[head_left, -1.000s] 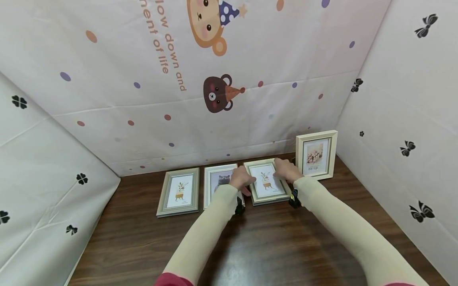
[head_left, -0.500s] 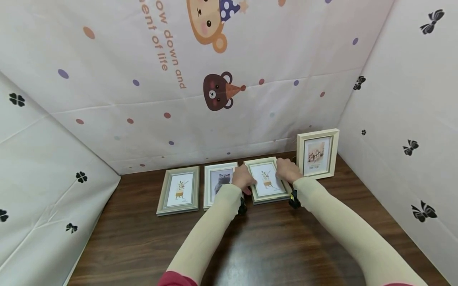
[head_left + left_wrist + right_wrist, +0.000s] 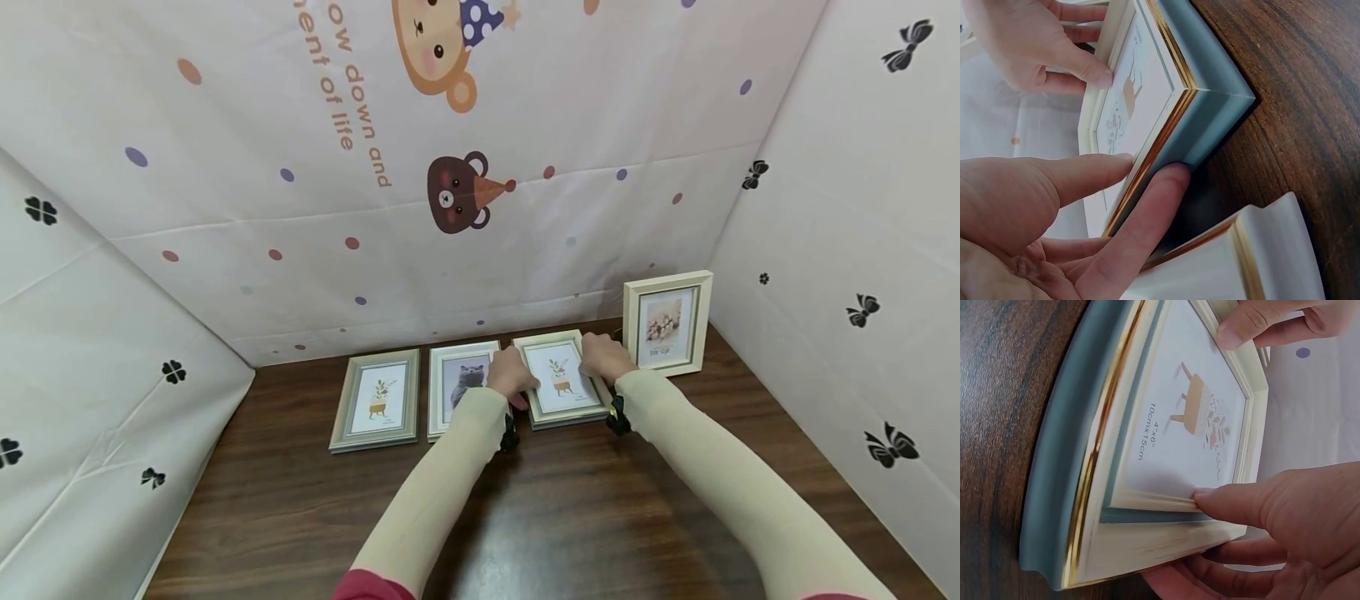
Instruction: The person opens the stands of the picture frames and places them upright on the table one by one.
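Observation:
A picture frame [image 3: 558,379] with a potted-plant print lies face up near the back wall. My left hand [image 3: 510,375] grips its left side and my right hand [image 3: 603,358] its right side. In the left wrist view, the left thumb [image 3: 1107,172] presses on the front border and a finger [image 3: 1166,187] lies along the blue-green outer side. In the right wrist view, the right thumb [image 3: 1229,501] rests on the inner border, with the other fingers curled at the outer edge, partly hidden by the frame.
Left of it lie a white cat-picture frame [image 3: 442,417], partly covered by my left hand, and another plant-print frame [image 3: 375,404]. A cream frame with a flower picture [image 3: 667,325] stands upright at right. Printed cloth walls [image 3: 300,283] enclose the dark wooden table [image 3: 300,517].

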### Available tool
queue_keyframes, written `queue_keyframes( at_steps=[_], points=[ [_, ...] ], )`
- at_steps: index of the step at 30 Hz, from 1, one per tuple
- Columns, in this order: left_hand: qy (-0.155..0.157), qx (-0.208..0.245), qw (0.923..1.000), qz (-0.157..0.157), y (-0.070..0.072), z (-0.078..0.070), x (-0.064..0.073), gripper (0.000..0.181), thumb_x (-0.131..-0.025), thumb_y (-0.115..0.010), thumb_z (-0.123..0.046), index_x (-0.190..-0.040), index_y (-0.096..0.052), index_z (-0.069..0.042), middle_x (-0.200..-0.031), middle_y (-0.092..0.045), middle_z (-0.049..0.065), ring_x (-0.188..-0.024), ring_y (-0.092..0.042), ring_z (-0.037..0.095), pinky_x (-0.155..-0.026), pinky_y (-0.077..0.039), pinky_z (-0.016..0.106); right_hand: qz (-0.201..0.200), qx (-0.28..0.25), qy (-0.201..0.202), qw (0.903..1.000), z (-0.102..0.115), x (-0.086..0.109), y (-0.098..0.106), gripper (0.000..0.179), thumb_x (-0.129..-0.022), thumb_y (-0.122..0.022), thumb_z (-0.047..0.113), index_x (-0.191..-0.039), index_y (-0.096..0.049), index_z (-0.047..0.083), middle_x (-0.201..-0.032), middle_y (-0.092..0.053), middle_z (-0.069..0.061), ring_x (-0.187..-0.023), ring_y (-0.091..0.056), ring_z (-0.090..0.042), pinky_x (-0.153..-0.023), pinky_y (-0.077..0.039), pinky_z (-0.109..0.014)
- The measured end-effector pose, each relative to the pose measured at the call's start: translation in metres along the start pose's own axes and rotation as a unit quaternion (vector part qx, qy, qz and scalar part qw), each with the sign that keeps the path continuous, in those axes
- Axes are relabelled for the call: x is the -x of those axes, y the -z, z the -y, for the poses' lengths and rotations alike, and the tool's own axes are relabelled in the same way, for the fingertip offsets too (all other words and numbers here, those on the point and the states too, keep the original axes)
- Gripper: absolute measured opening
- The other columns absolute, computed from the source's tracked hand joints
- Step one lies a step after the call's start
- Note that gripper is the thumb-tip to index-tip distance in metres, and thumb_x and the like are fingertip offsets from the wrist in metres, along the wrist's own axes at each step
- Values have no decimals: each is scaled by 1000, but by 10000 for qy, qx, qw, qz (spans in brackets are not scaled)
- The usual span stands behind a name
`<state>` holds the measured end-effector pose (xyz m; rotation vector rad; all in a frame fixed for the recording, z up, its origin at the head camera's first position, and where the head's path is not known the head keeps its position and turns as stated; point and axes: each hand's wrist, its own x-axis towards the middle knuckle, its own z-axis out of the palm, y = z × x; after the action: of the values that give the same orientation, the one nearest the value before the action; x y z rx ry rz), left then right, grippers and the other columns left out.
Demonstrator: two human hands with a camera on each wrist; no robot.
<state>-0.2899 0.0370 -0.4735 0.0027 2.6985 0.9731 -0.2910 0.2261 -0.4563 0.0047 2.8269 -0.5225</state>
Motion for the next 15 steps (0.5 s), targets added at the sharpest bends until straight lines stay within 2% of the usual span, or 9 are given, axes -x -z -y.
queue_keyframes(
  at_steps=[4, 9, 12, 15],
  points=[
    [15, 115, 9999, -9, 1, 0, 1, 34, -85, -85, -11, -107, -67, 6, -104, -68, 29, -39, -64, 23, -45, -56, 33, 87, -18, -6, 10000, 1, 2, 2, 8, -94, -55, 0, -88, -61, 0, -72, -58, -17, -49, -49, -21, -43, -42, -33],
    [-9, 222, 9998, 10, 1, 0, 5, 24, -86, -83, -9, -97, -68, 6, -82, -68, 25, -41, -65, 25, -44, -57, 37, 54, -162, -53, 9998, 2, 5, 2, 9, -94, -58, -1, -85, -60, 0, -72, -58, -18, -50, -53, -23, -44, -46, -33],
    [-102, 7, 9999, -21, 0, -1, 8, 20, -88, -81, -12, -85, -68, 2, -69, -66, 18, -43, -66, 25, -43, -56, 36, -1, -261, -94, 9996, 0, 5, 1, 10, -95, -60, 2, -86, -58, 1, -76, -56, -17, -54, -55, -24, -46, -47, -34],
    [-255, -243, 9993, -160, 0, -1, 11, 26, -89, -80, -17, -73, -66, -3, -60, -63, 12, -44, -65, 23, -42, -53, 34, -51, -312, -40, 9995, -2, 4, 1, 16, -96, -60, 3, -81, -53, 4, -70, -49, -12, -52, -50, -21, -46, -45, -33]
  ],
)
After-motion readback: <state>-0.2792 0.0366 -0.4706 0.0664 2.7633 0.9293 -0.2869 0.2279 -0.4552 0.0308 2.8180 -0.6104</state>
